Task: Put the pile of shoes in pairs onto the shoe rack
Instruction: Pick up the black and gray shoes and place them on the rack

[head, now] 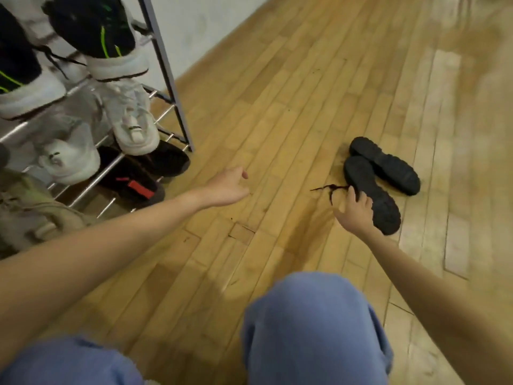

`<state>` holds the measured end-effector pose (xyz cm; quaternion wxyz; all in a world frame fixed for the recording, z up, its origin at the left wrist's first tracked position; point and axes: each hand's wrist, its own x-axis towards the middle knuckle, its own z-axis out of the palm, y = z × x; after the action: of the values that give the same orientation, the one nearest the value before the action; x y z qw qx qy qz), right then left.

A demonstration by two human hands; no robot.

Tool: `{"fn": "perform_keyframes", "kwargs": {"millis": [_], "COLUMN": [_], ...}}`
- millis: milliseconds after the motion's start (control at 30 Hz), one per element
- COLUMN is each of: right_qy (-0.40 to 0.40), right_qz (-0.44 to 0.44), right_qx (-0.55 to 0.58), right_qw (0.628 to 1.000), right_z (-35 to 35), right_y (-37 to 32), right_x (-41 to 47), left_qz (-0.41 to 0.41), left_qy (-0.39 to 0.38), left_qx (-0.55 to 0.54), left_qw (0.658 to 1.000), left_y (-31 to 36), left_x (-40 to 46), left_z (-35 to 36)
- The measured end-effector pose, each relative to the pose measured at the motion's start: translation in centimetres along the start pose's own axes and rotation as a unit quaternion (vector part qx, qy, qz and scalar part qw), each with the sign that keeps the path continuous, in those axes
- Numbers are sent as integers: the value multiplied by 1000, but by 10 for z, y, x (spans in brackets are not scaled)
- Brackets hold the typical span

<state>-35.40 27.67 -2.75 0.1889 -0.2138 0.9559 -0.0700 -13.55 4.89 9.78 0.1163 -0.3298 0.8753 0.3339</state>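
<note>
Two black shoes lie sole-up side by side on the wooden floor at the right. My right hand [355, 211] rests on the nearer black shoe [374, 195], fingers curled over its edge, beside a loose dark lace [329, 188]. The farther black shoe [385, 165] lies untouched behind it. My left hand [227, 187] hovers over bare floor, loosely curled and holding nothing, between the black shoes and the metal shoe rack [169, 68] at the left. The rack holds a black-and-green pair [97, 29], a white pair [133, 123] and a black pair with red tabs [138, 184].
An olive shoe [30, 212] lies at the rack's lower left. A white wall [211, 20] runs behind the rack. My knees in blue trousers [311, 329] fill the lower frame. Wooden floor [277, 120] stretches between the rack and the black shoes.
</note>
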Motion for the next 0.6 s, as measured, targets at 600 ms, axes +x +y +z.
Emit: {"fn": "perform_keyframes", "kwargs": {"millis": [600], "right_qy": [30], "right_qz": [94], "right_qx": [-25], "right_qw": [995], "right_z": [16], "right_y": [71], "right_x": [46], "left_qz": [33], "left_qy": [-64], "left_qx": [2], "left_qw": [997], "left_y": [9], "left_x": [65], "left_z": [59]}}
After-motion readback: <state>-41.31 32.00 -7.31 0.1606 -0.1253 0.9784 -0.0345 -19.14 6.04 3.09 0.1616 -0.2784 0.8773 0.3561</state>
